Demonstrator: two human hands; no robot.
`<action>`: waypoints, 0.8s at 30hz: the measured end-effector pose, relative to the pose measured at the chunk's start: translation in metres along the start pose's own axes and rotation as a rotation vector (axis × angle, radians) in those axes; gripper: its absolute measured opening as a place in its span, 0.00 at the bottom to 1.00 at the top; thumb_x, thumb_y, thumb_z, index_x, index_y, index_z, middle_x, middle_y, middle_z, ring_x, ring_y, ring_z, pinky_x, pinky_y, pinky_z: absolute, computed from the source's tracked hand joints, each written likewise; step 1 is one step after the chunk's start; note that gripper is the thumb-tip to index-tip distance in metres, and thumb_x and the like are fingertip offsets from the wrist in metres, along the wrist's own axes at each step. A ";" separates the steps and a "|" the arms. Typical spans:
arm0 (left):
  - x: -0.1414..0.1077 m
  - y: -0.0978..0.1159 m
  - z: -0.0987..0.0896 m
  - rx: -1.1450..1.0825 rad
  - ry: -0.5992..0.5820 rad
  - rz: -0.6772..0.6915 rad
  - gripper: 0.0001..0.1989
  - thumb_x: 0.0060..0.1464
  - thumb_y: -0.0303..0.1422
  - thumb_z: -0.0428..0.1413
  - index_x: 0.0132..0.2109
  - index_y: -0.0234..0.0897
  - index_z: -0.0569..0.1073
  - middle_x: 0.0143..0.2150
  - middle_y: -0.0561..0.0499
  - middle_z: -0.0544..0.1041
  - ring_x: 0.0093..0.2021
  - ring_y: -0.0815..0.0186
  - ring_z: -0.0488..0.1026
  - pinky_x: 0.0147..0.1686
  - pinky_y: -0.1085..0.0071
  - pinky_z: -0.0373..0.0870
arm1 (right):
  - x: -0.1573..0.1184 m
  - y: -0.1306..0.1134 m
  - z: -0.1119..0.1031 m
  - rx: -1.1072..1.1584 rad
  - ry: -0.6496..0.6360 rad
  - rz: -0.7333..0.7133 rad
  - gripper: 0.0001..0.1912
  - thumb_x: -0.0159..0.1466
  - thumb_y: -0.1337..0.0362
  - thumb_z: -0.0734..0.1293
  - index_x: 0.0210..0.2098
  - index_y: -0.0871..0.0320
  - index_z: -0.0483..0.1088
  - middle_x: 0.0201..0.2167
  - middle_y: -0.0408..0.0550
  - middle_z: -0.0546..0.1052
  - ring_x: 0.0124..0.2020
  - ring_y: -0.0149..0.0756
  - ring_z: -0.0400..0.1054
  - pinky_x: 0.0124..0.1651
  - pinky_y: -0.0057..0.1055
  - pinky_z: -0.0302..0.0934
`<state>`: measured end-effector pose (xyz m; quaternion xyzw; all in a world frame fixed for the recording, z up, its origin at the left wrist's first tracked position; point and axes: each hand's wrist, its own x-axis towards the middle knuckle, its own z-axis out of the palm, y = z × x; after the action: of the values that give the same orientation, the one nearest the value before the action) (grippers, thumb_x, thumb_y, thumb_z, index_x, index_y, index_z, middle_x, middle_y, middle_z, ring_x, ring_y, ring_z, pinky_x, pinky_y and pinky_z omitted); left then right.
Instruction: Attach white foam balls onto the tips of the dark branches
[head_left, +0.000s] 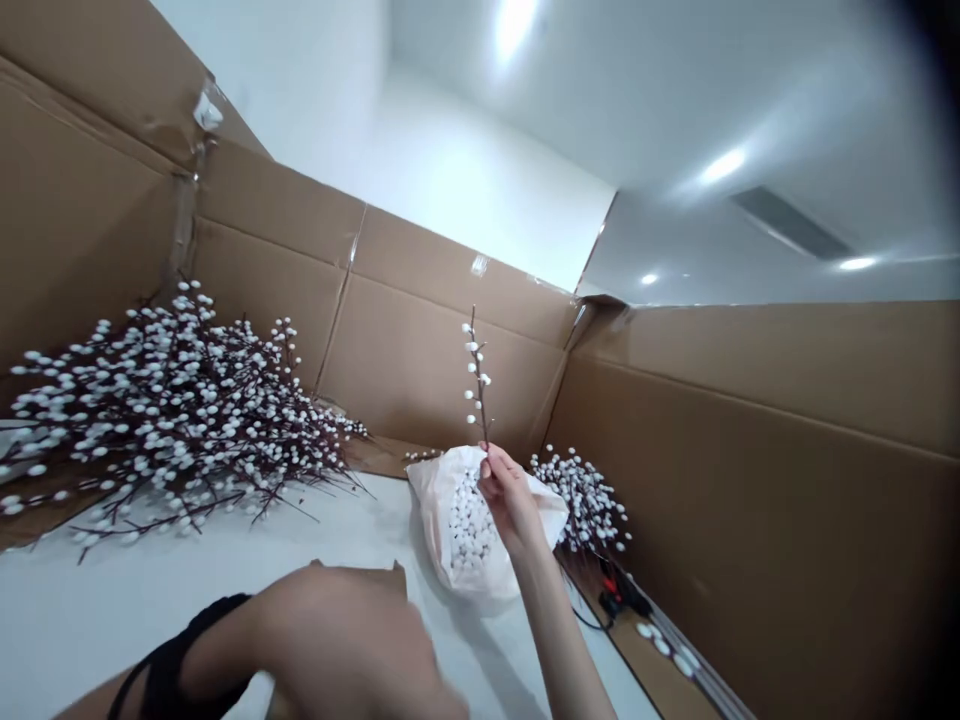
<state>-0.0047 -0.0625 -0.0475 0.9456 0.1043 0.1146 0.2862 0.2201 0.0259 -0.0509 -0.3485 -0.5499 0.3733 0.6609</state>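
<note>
My right hand (pixel 514 490) pinches the lower end of a thin brown berry twig (pixel 480 385). The twig stands upright and carries several white berries along its stem. Behind that hand, a white plastic bag (pixel 431 505) lies open with many loose white berries (pixel 471 530) inside. My left hand (pixel 352 640), a black band (pixel 187 650) round its wrist, is low and close to the camera; it is smeared by motion and its fingers are hidden. A brown cardboard piece (pixel 390 577) shows partly from behind it.
A large heap of white-berry branches (pixel 202 410) spreads over the left of the white table (pixel 300 545). A smaller bunch (pixel 585 500) lies right of the bag. Cardboard walls (pixel 442 350) enclose the table. A red-and-black tool (pixel 611 590) and white oval pieces (pixel 661 645) lie along the right edge.
</note>
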 end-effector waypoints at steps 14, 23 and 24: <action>0.032 -0.053 -0.075 -0.282 1.319 -0.151 0.12 0.54 0.39 0.54 0.41 0.36 0.69 0.29 0.53 0.72 0.26 0.69 0.69 0.26 0.75 0.67 | 0.005 -0.001 0.126 0.433 -0.189 0.067 0.12 0.54 0.55 0.71 0.31 0.55 0.71 0.20 0.38 0.59 0.21 0.26 0.47 0.24 0.25 0.46; 0.037 -0.061 -0.076 -0.187 1.396 -0.111 0.10 0.54 0.38 0.56 0.33 0.36 0.73 0.33 0.51 0.74 0.33 0.68 0.70 0.33 0.75 0.66 | 0.014 -0.010 0.100 -0.012 -0.362 -0.040 0.13 0.60 0.51 0.65 0.34 0.55 0.72 0.27 0.43 0.73 0.29 0.32 0.65 0.36 0.29 0.60; 0.037 -0.061 -0.077 -0.197 1.384 -0.105 0.10 0.55 0.39 0.55 0.33 0.36 0.73 0.34 0.50 0.75 0.35 0.67 0.71 0.35 0.74 0.67 | 0.017 -0.015 0.089 -0.231 -0.350 -0.063 0.15 0.63 0.51 0.62 0.36 0.55 0.72 0.31 0.44 0.75 0.34 0.33 0.67 0.40 0.30 0.60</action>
<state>0.0013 0.0369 -0.0143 0.6188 0.2971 0.6852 0.2437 0.1356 0.0382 -0.0166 -0.3344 -0.7062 0.3418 0.5222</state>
